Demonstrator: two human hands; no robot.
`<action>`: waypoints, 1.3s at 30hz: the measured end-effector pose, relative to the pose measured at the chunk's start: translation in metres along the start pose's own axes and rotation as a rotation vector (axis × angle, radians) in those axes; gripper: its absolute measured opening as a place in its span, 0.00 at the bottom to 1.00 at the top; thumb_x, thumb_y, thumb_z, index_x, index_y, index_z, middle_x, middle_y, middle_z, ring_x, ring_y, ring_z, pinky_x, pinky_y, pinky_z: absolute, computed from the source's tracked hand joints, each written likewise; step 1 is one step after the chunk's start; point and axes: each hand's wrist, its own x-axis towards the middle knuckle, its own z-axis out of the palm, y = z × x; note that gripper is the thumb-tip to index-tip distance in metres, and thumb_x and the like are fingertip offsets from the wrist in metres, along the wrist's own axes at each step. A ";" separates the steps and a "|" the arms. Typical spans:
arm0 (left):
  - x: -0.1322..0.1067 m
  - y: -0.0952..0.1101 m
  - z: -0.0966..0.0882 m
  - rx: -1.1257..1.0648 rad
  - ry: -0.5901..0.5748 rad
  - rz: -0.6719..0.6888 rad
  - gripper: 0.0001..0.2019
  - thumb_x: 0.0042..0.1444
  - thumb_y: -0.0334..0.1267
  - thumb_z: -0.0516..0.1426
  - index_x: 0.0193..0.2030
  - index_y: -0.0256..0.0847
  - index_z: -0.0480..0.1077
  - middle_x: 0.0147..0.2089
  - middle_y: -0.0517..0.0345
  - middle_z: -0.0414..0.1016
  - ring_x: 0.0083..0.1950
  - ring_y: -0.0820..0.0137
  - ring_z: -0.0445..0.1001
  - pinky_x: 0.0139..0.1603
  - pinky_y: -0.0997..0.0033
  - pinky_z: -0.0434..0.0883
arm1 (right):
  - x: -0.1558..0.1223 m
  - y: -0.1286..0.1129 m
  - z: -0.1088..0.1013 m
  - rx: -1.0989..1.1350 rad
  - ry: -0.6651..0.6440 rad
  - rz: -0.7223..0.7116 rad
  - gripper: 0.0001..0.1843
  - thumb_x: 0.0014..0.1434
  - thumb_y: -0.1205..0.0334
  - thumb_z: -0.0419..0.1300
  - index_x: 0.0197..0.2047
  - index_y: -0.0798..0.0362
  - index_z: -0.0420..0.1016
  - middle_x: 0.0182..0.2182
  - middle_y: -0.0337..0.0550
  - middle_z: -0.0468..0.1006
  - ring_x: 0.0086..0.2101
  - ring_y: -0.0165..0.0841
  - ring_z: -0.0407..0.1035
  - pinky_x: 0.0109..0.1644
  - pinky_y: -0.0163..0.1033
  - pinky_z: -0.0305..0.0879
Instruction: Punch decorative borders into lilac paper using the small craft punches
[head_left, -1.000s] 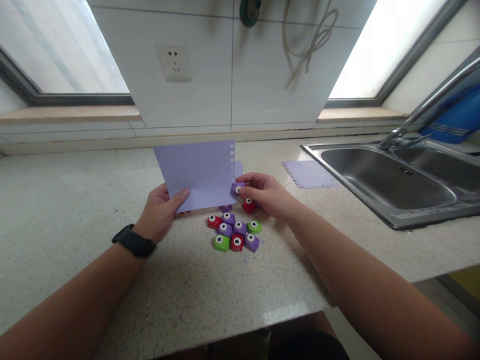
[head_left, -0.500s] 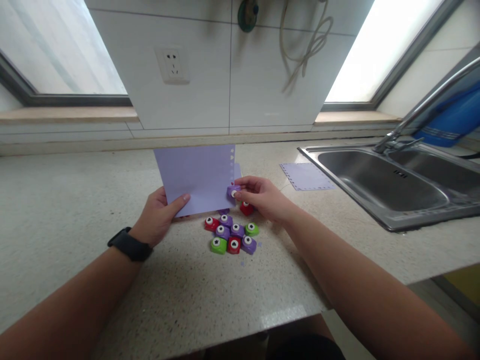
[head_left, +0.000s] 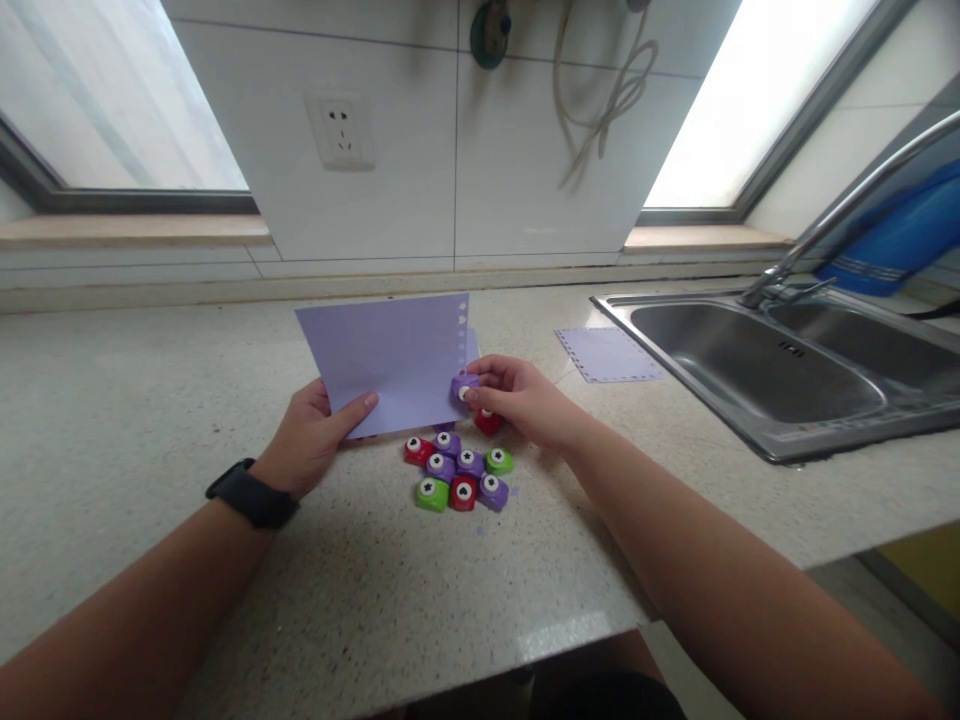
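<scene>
My left hand (head_left: 311, 435) grips a lavender sheet of paper (head_left: 390, 360) by its lower left corner, thumb on top. Along the sheet's right edge runs a row of small punched shapes. My right hand (head_left: 521, 400) pinches a purple craft punch (head_left: 463, 388) at that edge, near the lower right corner. Just below the paper lie several more punches: red ones (head_left: 463, 493), green ones (head_left: 432, 493) and purple ones (head_left: 493, 491), with white buttons bearing dark shapes. Another red punch (head_left: 488, 421) sits partly hidden under my right hand.
A second lavender sheet (head_left: 609, 355) with punched borders lies on the speckled counter (head_left: 360, 600), left of the steel sink (head_left: 750, 365) and its faucet (head_left: 780, 280). More lavender paper (head_left: 472, 346) shows behind the held sheet. Tiny paper bits (head_left: 480, 531) lie near the punches.
The held paper's left side has tilted slightly down and left. My right hand keeps the purple punch at the paper's edge. The whole view has shifted a little.
</scene>
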 end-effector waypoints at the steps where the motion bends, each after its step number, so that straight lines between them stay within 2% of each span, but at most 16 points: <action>1: 0.000 0.000 0.000 -0.003 0.000 -0.002 0.24 0.51 0.47 0.71 0.53 0.39 0.78 0.55 0.45 0.82 0.53 0.53 0.81 0.58 0.51 0.77 | 0.000 0.000 0.000 0.007 -0.001 -0.005 0.18 0.55 0.54 0.74 0.44 0.50 0.76 0.31 0.38 0.78 0.28 0.29 0.69 0.29 0.35 0.64; 6: 0.000 0.004 0.002 0.011 0.007 0.000 0.24 0.51 0.48 0.71 0.52 0.39 0.79 0.54 0.45 0.82 0.52 0.53 0.81 0.58 0.51 0.77 | 0.001 0.003 0.001 0.027 0.000 -0.023 0.20 0.53 0.55 0.75 0.46 0.50 0.77 0.34 0.40 0.79 0.32 0.31 0.72 0.33 0.37 0.69; 14: 0.000 0.005 0.003 0.031 0.016 0.010 0.25 0.50 0.49 0.71 0.51 0.39 0.79 0.54 0.45 0.82 0.52 0.53 0.81 0.58 0.51 0.77 | 0.001 0.006 -0.002 0.000 -0.035 -0.034 0.19 0.53 0.53 0.75 0.45 0.49 0.80 0.35 0.42 0.80 0.34 0.32 0.73 0.34 0.38 0.72; 18: 0.000 0.004 0.002 0.020 0.015 -0.006 0.24 0.51 0.49 0.71 0.51 0.39 0.79 0.54 0.46 0.82 0.52 0.54 0.81 0.58 0.53 0.77 | 0.001 0.006 -0.002 0.005 -0.041 -0.034 0.18 0.52 0.54 0.76 0.45 0.49 0.81 0.36 0.43 0.80 0.35 0.32 0.73 0.35 0.38 0.72; 28: -0.001 0.006 0.003 0.043 0.016 -0.010 0.23 0.49 0.49 0.72 0.50 0.40 0.80 0.52 0.47 0.83 0.51 0.52 0.81 0.57 0.51 0.77 | -0.001 0.003 -0.001 -0.065 -0.043 -0.028 0.16 0.53 0.54 0.75 0.43 0.51 0.80 0.31 0.40 0.77 0.30 0.30 0.70 0.32 0.38 0.68; 39: -0.003 0.008 0.002 0.085 -0.042 -0.020 0.27 0.52 0.51 0.71 0.53 0.35 0.77 0.54 0.44 0.82 0.53 0.53 0.81 0.57 0.51 0.78 | -0.004 -0.003 0.004 -0.075 -0.011 -0.031 0.21 0.47 0.58 0.76 0.37 0.52 0.71 0.25 0.34 0.72 0.22 0.25 0.63 0.25 0.34 0.59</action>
